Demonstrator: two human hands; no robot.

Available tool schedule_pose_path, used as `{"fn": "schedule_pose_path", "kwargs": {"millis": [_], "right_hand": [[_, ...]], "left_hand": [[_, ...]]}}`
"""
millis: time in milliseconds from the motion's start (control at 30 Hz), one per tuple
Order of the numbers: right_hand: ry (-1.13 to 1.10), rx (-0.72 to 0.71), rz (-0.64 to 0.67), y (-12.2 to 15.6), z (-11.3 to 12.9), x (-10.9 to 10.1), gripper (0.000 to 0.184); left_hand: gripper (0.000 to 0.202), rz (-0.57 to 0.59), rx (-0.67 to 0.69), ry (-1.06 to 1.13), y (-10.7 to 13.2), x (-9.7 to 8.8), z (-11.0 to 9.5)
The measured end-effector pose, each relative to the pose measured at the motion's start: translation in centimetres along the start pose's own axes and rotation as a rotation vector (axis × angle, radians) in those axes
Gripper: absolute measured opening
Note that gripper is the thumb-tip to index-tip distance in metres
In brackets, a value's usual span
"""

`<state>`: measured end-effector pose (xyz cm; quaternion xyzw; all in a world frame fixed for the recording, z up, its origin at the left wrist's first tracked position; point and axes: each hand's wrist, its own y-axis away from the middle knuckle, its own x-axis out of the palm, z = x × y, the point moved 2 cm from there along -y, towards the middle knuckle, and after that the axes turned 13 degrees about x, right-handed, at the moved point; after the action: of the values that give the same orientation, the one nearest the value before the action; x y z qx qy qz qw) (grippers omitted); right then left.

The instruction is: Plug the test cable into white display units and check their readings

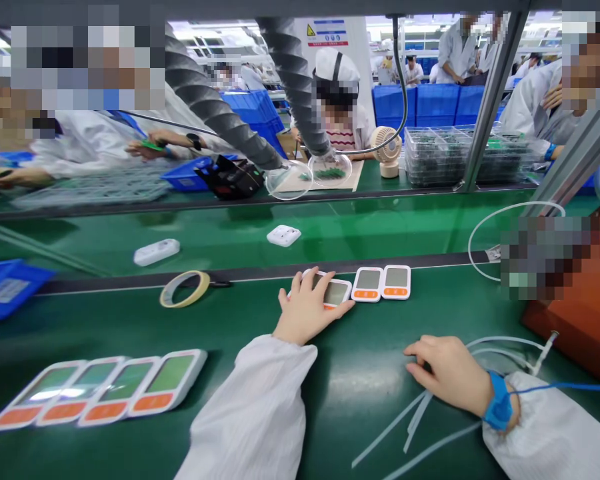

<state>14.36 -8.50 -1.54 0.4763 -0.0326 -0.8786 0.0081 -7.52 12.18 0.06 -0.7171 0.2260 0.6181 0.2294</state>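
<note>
Green workbench spans my view, blue crates and white-coated workers filling the bright hall behind. Near its far edge, I have the left hand spread open over orange-buttoned LCD devices; the right hand, half open, hovers by pale tubing.

The left hand covered much of the white rectangular, grey-screened, orange-striped devices beneath it; their number could not be told. Left of that hand, the view's edge cut off the blue plastic bin, its white label unreadable. Right of the right hand, the reddish-brown box ran out of sight, partly behind a pixelated patch.
</note>
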Motion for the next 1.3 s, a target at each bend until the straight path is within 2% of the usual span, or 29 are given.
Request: {"fn": "schedule_pose_path", "kwargs": {"millis": [67, 200, 367, 500, 567, 667, 767, 867, 967, 1067, 1133, 1233, 1300], "right_hand": [[0.006, 0.012, 0.015, 0.0, 0.2, -0.1, 0.016], [0.003, 0.026, 0.018, -0.6, 0.5, -0.1, 0.014], [-0.05, 0.039, -0.023, -1.4, 0.3, 0.0, 0.011], [-0.075, 0.036, -0.035, -1.7, 0.2, 0.2, 0.01], [-0.071, 0.032, -0.034, -1.8, 0.2, 0.3, 0.01], [-0.074, 0.03, -0.022, -2.0, 0.3, 0.4, 0.009], [-0.091, 0.04, -0.01, -2.1, 0.2, 0.3, 0.009], [-0.103, 0.043, -0.016, -2.1, 0.1, 0.3, 0.009], [-0.103, 0.037, -0.018, -2.2, 0.2, 0.2, 0.009], [-0.117, 0.045, -0.013, -2.2, 0.3, 0.2, 0.008], [-0.138, 0.058, -0.015, -2.3, 0.2, 0.2, 0.007], [-0.166, 0.067, -0.019, -2.3, 0.2, 0.3, 0.007], [-0.177, 0.068, -0.021, -2.2, 0.1, 0.3, 0.006]], "left_hand": [[0.079, -0.027, -0.021, 0.005, -0.2, 0.0, 0.2], [0.079, 0.014, -0.028, -0.022, -0.5, -0.2, 0.1], [0.072, -0.022, -0.156, -0.054, -0.4, -0.1, -0.9], [0.066, -0.075, -0.181, -0.041, -1.4, 0.0, 0.3], [0.068, -0.14, -0.212, -0.026, -2.9, -0.4, 1.7], [0.074, -0.217, -0.224, 0.021, -7.2, -1.3, 3.2], [0.075, -0.117, -0.241, 0.078, -12.3, -1.8, 3.1], [0.078, -0.001, -0.2, 0.023, -16.8, -1.4, 2.0], [0.08, -0.03, -0.189, -0.029, -19.9, -0.4, 1.4], [0.079, -0.159, -0.21, -0.021, -21.5, 1.1, 1.7], [0.079, -0.199, -0.254, 0.01, -22.0, 2.0, 2.2], [0.081, -0.165, -0.323, 0.048, -22.2, 2.6, 2.4], [0.081, -0.112, -0.337, 0.042, -21.6, 2.1, 1.4]]}}
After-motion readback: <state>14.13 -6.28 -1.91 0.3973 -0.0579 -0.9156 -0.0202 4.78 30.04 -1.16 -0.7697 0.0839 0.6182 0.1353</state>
